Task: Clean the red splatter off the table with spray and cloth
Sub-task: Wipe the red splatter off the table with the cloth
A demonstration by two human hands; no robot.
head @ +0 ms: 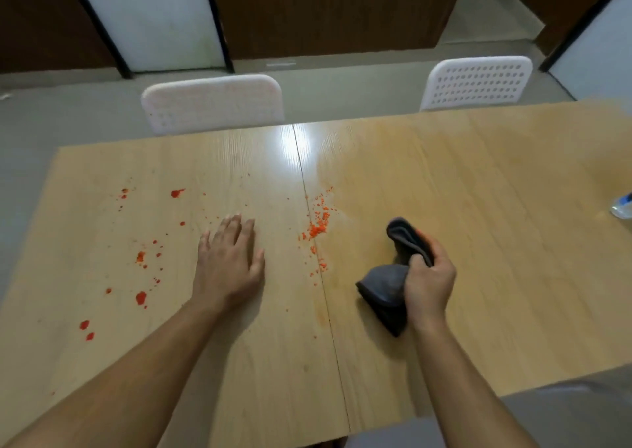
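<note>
Red splatter [141, 297] dots the left half of the wooden table [478, 208], and a denser band of orange-red drops [316, 230] lies along the seam in the middle. My left hand [229, 262] rests flat on the table between the two patches, fingers straight. My right hand [429, 281] grips a bunched dark grey cloth [386, 286] just right of the seam, touching the tabletop. The spray bottle [621, 206] shows only as a clear piece at the right edge of the view.
Two white perforated chairs [213, 103] [477, 83] stand at the far side of the table. The table's right half looks damp and smeared. Grey floor and dark wall panels lie beyond.
</note>
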